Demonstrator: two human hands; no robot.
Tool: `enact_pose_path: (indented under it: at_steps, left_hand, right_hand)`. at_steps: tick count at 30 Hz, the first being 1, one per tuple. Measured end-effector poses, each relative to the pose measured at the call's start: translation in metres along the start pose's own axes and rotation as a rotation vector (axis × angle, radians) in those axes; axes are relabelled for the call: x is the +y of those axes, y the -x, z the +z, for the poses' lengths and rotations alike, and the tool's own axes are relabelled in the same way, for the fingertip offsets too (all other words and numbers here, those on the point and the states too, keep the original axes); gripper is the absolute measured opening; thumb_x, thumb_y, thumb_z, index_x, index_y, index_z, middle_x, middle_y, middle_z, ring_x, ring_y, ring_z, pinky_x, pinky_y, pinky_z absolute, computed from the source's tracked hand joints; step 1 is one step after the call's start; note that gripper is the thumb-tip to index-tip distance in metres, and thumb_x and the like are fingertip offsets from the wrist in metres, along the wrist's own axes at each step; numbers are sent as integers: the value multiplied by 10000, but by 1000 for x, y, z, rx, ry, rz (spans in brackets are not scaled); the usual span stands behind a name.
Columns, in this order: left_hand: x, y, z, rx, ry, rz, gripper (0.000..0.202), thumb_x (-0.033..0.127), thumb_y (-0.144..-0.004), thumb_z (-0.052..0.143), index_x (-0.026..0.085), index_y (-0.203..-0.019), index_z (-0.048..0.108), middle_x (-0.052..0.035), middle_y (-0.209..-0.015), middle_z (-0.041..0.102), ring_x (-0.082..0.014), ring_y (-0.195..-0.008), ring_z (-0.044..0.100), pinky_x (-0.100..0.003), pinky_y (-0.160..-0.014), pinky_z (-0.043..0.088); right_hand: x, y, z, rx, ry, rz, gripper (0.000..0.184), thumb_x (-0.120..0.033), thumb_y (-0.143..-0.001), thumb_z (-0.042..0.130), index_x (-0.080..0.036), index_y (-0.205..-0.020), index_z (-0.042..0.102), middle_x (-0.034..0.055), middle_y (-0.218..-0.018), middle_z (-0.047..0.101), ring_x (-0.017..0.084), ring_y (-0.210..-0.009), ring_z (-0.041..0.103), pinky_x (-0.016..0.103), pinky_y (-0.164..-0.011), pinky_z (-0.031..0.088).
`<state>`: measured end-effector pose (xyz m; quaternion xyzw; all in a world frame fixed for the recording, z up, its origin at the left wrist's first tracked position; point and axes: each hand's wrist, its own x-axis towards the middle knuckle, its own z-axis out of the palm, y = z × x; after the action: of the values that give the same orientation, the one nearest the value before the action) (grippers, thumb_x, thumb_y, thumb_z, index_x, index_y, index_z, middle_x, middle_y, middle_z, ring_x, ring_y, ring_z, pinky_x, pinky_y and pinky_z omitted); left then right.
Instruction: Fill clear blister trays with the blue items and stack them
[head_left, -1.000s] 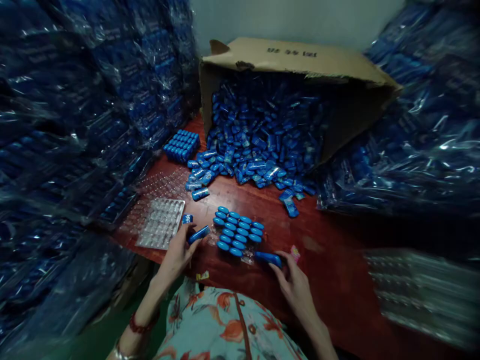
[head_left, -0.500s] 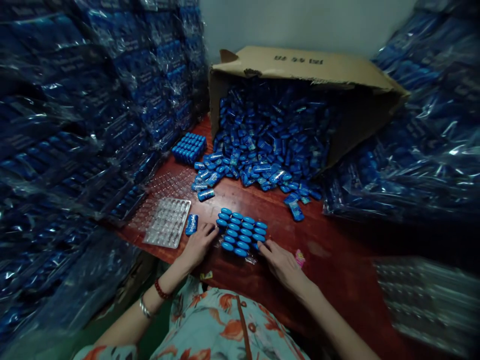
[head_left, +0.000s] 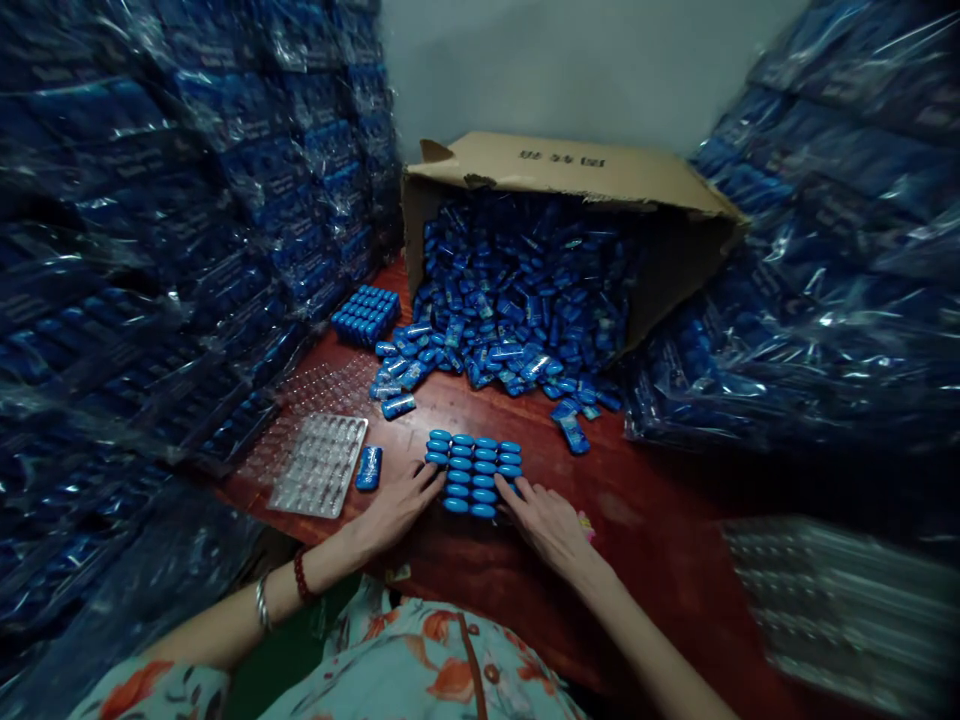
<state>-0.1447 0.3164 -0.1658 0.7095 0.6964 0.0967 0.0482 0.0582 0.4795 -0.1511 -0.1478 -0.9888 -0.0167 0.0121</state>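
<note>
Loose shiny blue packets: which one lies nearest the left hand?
The packet between the left hand and the silvery dimpled tray; other loose ones lie farther, at the brown cardboard box.

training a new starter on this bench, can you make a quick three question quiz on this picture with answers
1. What lies between the left hand and the dimpled plastic tray nearest it?
2. True or false: the nearer group of blue pieces sits between the left hand and the right hand.
3. Which way does the opening of the cardboard box face?
a) straight up
b) away from the camera
c) toward the camera

Key:
1. A single blue packet.
2. True.
3. c
</note>
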Motion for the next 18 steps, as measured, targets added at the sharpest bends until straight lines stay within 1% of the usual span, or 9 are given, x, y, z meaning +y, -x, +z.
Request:
enact_pose_path:
  at_steps: [2, 4, 6, 8, 10, 12, 15, 16, 18]
  left_hand:
    - [1, 9, 8, 146, 96, -54, 551, 44, -872, 352, 201, -1396, 282, -136, -1385, 362, -238, -1233, 424, -375, -964, 459]
    - [2, 16, 13, 296, 175, -195, 565, 82, -892, 353, 225, -1422, 219, -130, -1430, 291, -226, -1286, 376, -361, -998, 432]
    - [-3, 21, 16, 449, 182, -411, 508, 137, -908, 376, 205, -1398, 260, -140, -1384, 340, -224, -1267, 397, -371, -1006, 417]
    - [-13, 25, 18, 508, 107, -637, 433, 194, -912, 411, 169, -1340, 347, -149, -1278, 440, -240, -1189, 457, -401, -981, 422]
    - [-26, 27, 17, 436, 9, -812, 382, 244, -901, 454, 138, -1268, 427, -154, -1172, 507, -258, -1088, 510, -415, -919, 447]
    - [-39, 27, 14, 276, -51, -907, 371, 282, -883, 498, 111, -1211, 479, -161, -1101, 539, -265, -1006, 543, -405, -855, 464]
    - [-47, 26, 8, 88, -90, -894, 387, 317, -862, 536, 92, -1176, 511, -161, -1031, 564, -265, -941, 564, -383, -794, 469]
    - [-46, 26, 5, 75, -105, -870, 401, 320, -859, 540, 94, -1189, 506, -164, -1036, 564, -271, -947, 561, -388, -791, 466]
    - [-42, 26, 2, 135, -123, -822, 423, 304, -867, 522, 113, -1241, 473, -178, -1104, 544, -291, -1008, 538, -419, -814, 456]
  right_hand:
    - [3, 8, 9, 127, -26, 76, 401, -303, -932, 398, -252, -1326, 454, 66, -996, 647, 166, -714, 608, 268, -624, 444]
    - [12, 14, 16, 279, -76, 204, 386, -339, -945, 365, -254, -1302, 485, 49, -997, 657, 144, -698, 613, 239, -612, 428]
    - [30, 16, 22, 409, -137, 415, 386, -363, -952, 324, -231, -1250, 531, 62, -1030, 653, 153, -741, 621, 238, -632, 426]
    - [56, 12, 29, 431, -175, 651, 449, -419, -943, 290, -181, -1239, 528, 112, -1068, 629, 208, -831, 615, 277, -670, 437]
    - [81, 3, 35, 320, -183, 796, 534, -485, -915, 294, -128, -1254, 500, 169, -1068, 589, 275, -912, 583, 341, -709, 448]
    - [98, -6, 41, 175, -185, 805, 565, -517, -880, 336, -114, -1242, 498, 188, -1056, 545, 310, -946, 549, 392, -742, 450]
    - [103, -10, 48, 78, -217, 736, 460, -443, -873, 345, -142, -1161, 541, 165, -1031, 513, 304, -950, 525, 410, -773, 447]
    - [101, -8, 49, 77, -219, 723, 433, -408, -875, 334, -144, -1144, 547, 164, -1029, 510, 305, -954, 517, 413, -773, 446]
    - [95, -1, 53, 99, -211, 699, 423, -337, -868, 313, -127, -1158, 538, 178, -1043, 511, 315, -970, 501, 434, -789, 436]
